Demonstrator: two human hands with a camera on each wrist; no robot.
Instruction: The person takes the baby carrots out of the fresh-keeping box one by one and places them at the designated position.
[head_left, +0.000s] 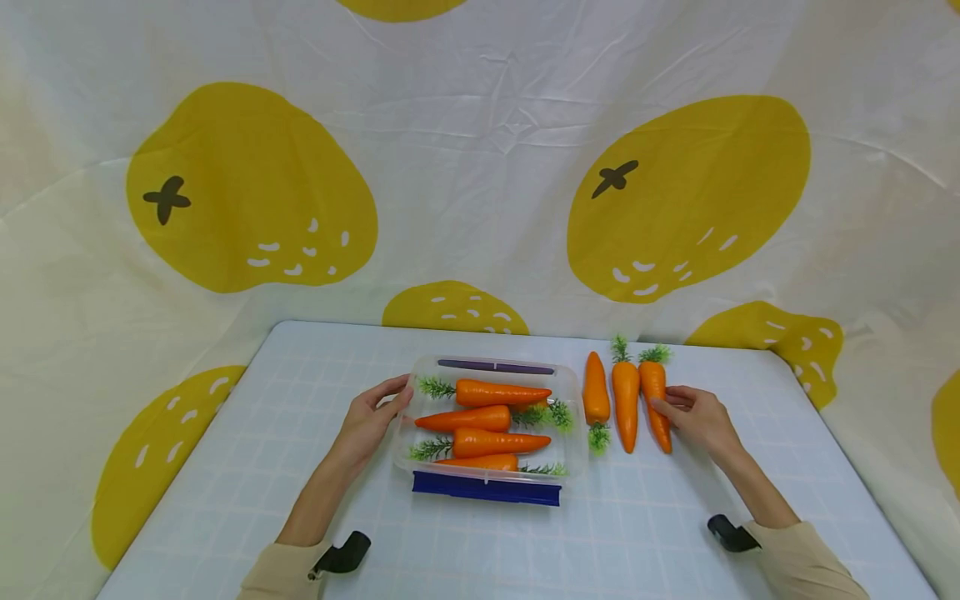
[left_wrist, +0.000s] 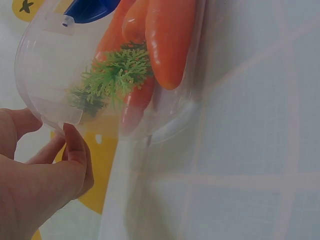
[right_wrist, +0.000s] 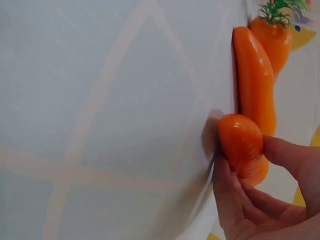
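Note:
At the left side of a clear plastic box (head_left: 576, 417), my left hand (head_left: 367, 421) grips its rim between thumb and fingers, as the left wrist view also shows. Inside the box lie several orange carrots (head_left: 501, 393) with green leafy tops, pointing in alternating directions. To the right of the box, three more carrots lie side by side. My right hand (head_left: 701, 421) pinches the rightmost carrot (head_left: 652, 383) between thumb and fingers; its tapered end points toward me. In the right wrist view that carrot (right_wrist: 240, 137) is seen end-on, its leaves hidden.
Next to the held one lie the middle carrot (head_left: 626, 396) and another carrot (head_left: 596, 387) with its leaves toward me. A dark blue flap (head_left: 486, 489) hangs along the box's near side. Behind the light checked tabletop (head_left: 637, 525) hangs a curtain (head_left: 472, 192) printed with yellow fruit.

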